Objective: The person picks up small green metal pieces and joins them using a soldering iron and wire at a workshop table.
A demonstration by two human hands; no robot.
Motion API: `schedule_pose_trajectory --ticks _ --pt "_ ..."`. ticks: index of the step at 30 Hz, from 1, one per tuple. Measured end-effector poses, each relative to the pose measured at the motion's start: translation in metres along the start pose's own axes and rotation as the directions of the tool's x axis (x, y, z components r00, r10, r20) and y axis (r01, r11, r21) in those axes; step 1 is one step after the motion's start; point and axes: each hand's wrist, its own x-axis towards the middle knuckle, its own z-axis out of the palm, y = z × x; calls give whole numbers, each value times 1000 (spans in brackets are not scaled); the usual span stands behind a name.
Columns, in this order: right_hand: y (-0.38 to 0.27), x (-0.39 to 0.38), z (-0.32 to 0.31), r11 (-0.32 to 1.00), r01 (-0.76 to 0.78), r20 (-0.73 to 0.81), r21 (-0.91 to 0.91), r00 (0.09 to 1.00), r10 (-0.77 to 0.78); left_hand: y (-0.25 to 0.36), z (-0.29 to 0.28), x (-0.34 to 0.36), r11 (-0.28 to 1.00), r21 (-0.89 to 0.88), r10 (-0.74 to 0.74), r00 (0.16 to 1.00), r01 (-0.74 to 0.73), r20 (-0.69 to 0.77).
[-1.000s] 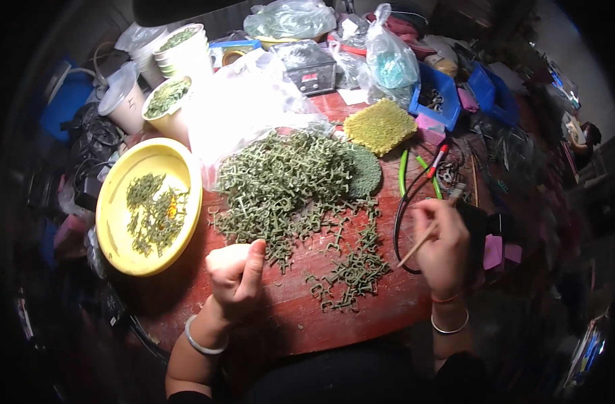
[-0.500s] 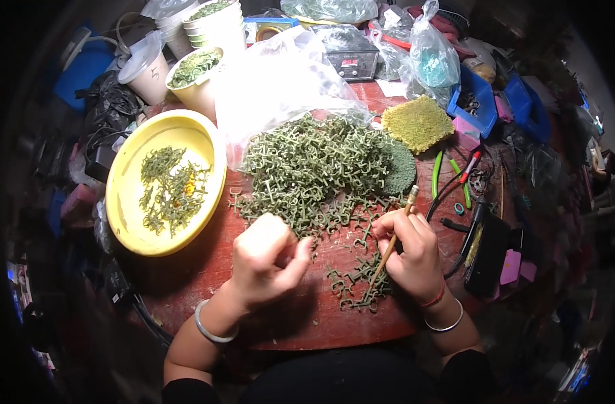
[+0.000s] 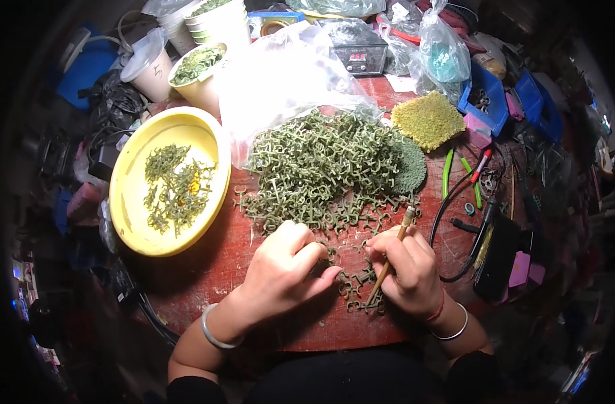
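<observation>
A stick point(image 3: 381, 277) is gripped between thumb and fingers of the right hand point(image 3: 410, 269), its tip pointed down among loose green pieces point(image 3: 351, 289) on the desk point(image 3: 321, 333), nearer than the main heap point(image 3: 321, 168). The left hand point(image 3: 284, 269) is curled, thumb extended; whether anything is held cannot be told. Pieces are apparently being separated; fine, steady tip control is called for.
</observation>
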Motion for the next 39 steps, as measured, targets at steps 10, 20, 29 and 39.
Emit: schedule_pose_trajectory --ticks 10,20,29,39 --pt "-3 -2 3 1000 14 45 28 999 -15 -5 -20 -5 989 92 -127 985 117 114" --pt "-4 -4 -1 1000 6 96 -15 995 -4 -3 -14 -5 966 -156 -200 978 208 65" --pt "-5 3 0 1000 21 16 16 1000 -21 -3 -7 -8 497 -642 -463 804 585 374" --pt "-8 1 1 998 18 22 59 1000 -20 0 -14 -4 114 -703 -394 681 702 617"
